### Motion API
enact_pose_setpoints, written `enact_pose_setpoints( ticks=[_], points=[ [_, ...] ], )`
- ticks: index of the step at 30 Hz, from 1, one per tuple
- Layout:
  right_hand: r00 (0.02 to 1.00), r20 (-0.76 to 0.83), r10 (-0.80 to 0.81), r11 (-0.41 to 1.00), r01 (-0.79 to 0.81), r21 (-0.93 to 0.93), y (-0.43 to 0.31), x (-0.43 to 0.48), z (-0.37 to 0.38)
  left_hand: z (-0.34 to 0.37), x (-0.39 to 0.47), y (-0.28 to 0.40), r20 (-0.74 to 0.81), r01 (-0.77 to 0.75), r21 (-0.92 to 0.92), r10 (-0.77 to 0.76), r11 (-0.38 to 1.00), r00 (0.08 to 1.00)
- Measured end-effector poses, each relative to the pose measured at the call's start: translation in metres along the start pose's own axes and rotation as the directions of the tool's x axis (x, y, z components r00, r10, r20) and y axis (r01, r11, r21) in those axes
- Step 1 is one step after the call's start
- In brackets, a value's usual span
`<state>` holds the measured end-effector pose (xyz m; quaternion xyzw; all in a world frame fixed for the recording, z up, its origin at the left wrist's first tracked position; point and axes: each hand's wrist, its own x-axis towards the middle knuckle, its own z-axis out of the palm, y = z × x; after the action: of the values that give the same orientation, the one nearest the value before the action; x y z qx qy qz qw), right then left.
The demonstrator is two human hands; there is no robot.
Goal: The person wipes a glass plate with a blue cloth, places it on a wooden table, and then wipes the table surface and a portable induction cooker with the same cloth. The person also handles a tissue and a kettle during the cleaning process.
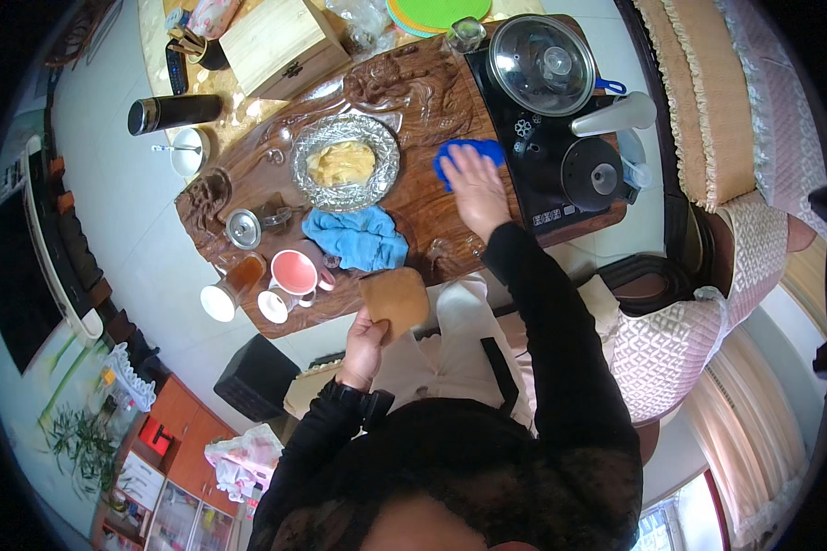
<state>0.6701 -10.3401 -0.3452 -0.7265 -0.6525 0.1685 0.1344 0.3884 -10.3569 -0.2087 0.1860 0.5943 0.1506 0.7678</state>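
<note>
My left hand (364,348) pinches a flat tan square pad (396,303) with rounded corners, held over my lap just off the table's near edge. Its thumb lies on top of the pad. On the carved wooden tea table (420,213), my right hand (479,189) holds a bunched dark blue cloth (491,148) down under its fingers, left of the black induction cooker (534,165). A light blue cloth (362,237) lies crumpled between the two hands. Behind it stands a cut-glass dish (379,186) with pale yellow pieces in it.
Left on the table are a pink mug (295,271), a glass cup of amber drink (244,272), a white-lidded cup (274,304) and a lidded glass pot (244,227). A glass-lidded pan (541,65) and a black kettle (593,175) occupy the cooker. A wooden box (282,45) stands behind.
</note>
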Motion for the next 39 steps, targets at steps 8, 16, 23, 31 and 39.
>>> enact_pose_setpoints(
  ticks=[8,16,23,31,39],
  points=[
    [0.938,0.232,0.259,0.962,-0.228,-0.151,-0.004,-0.113,-0.019,-0.002,0.020,-0.017,0.070,0.060,0.013,-0.060,0.998,0.996],
    [0.990,0.015,0.143,0.990,-0.143,0.005,-0.026,-0.028,-0.003,0.009,0.035,-0.014,0.042,-0.025,0.006,0.025,1.000,0.999],
    [0.947,0.310,-0.084,0.980,0.022,0.197,-0.033,-0.135,0.009,0.030,0.049,0.015,0.021,-0.127,-0.031,0.127,0.991,0.992],
    [0.903,0.403,0.149,0.984,-0.174,0.027,-0.004,-0.086,-0.018,0.052,0.061,0.039,0.007,-0.231,-0.167,0.235,0.959,0.972],
    [0.949,0.241,-0.201,0.966,0.151,0.211,-0.044,-0.085,0.008,0.039,0.051,0.060,-0.074,-0.350,-0.089,0.345,0.932,0.936]
  ],
)
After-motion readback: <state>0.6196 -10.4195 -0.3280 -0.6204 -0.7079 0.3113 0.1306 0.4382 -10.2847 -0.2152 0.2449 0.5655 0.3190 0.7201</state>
